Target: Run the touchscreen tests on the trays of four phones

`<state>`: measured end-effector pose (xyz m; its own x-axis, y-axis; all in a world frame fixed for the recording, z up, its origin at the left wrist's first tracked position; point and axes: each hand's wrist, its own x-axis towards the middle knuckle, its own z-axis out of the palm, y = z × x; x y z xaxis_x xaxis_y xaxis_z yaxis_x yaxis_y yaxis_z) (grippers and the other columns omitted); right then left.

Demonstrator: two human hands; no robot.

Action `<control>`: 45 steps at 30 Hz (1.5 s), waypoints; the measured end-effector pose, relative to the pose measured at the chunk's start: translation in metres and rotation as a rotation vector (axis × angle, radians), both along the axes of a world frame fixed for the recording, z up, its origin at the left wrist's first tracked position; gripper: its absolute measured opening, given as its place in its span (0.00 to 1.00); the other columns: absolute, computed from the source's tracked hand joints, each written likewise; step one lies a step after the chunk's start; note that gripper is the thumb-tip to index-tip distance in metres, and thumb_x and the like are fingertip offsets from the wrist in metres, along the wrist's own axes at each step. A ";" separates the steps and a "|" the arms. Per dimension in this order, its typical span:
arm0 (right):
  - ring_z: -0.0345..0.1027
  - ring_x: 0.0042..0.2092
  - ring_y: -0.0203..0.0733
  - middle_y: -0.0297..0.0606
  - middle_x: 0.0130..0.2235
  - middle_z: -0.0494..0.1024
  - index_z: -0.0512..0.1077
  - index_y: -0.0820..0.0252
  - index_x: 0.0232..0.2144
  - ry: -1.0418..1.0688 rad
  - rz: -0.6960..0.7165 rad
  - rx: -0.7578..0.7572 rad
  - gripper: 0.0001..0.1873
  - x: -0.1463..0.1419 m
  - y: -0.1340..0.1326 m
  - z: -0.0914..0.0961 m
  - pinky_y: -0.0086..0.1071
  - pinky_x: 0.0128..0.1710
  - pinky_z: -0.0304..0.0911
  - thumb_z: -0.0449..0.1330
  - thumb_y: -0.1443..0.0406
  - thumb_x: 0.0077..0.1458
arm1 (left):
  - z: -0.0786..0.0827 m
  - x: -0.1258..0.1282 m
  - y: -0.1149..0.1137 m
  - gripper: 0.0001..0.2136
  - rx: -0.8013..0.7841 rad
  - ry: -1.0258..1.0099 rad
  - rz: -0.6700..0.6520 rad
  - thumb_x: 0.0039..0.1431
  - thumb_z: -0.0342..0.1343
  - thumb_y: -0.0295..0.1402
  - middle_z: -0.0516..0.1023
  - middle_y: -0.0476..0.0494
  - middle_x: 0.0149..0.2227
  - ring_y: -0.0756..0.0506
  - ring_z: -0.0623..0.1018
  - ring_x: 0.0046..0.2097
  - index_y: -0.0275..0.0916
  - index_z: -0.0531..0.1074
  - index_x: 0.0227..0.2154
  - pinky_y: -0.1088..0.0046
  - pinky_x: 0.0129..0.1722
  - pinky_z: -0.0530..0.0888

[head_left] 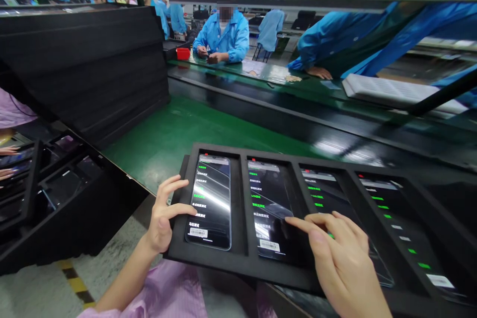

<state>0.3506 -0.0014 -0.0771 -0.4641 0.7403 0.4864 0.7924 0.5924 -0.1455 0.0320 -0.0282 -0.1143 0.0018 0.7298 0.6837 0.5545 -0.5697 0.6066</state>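
A black foam tray lies before me with several smartphones set in its slots. My left hand has its fingers spread at the tray's left end, the index fingertip on the screen of the leftmost phone. The index finger of my right hand is stretched to the screen of the second phone, near its right edge. Partly behind that hand is a third phone. A fourth phone lies further right. Each lit screen shows a list in white and green text.
Stacked black trays rise at the left of the green bench. Black trays with phones stand at the lower left near another person's hands. Across the line, a co-worker in blue handles something small; a red box is nearby.
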 end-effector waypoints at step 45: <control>0.67 0.36 0.36 0.33 0.33 0.71 0.71 0.55 0.40 0.103 0.024 -0.094 0.17 -0.014 -0.006 0.015 0.41 0.53 0.51 0.42 0.66 0.61 | -0.006 -0.001 0.001 0.30 -0.028 -0.078 0.030 0.61 0.27 0.52 0.67 0.44 0.52 0.40 0.63 0.57 0.46 0.74 0.38 0.57 0.57 0.60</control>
